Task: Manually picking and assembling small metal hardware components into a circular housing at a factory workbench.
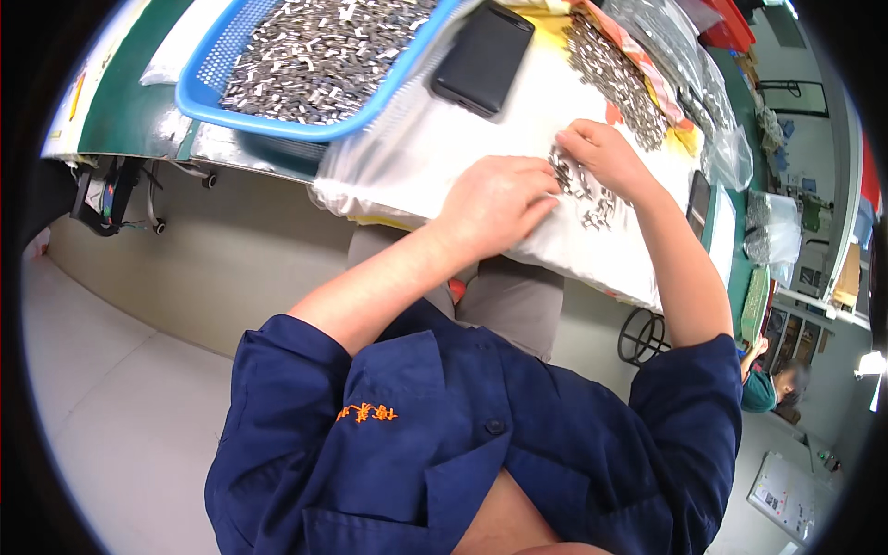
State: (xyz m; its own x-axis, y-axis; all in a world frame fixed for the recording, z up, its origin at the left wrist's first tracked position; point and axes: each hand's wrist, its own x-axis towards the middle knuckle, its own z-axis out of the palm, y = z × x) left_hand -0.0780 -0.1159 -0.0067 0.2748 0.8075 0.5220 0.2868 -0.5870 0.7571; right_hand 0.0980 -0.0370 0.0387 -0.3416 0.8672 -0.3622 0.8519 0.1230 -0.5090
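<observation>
Navy shirt (pixel 472 416) of mine lies nearest; beyond it my left hand (pixel 495 205) and right hand (pixel 606 159) bend, fingers curled, over small metal pieces (pixel 597 208) on a white cloth (pixel 407 166) (whether either pinches one, I cannot tell). Green table (pixel 129 116) shows past the cloth, pale floor (pixel 102 342) below, a person (pixel 760 392) in green far right.

Shiny metal pieces (pixel 599 213), smooth plastic basket (pixel 277 129), matt cloth shirt (pixel 578 412).
</observation>
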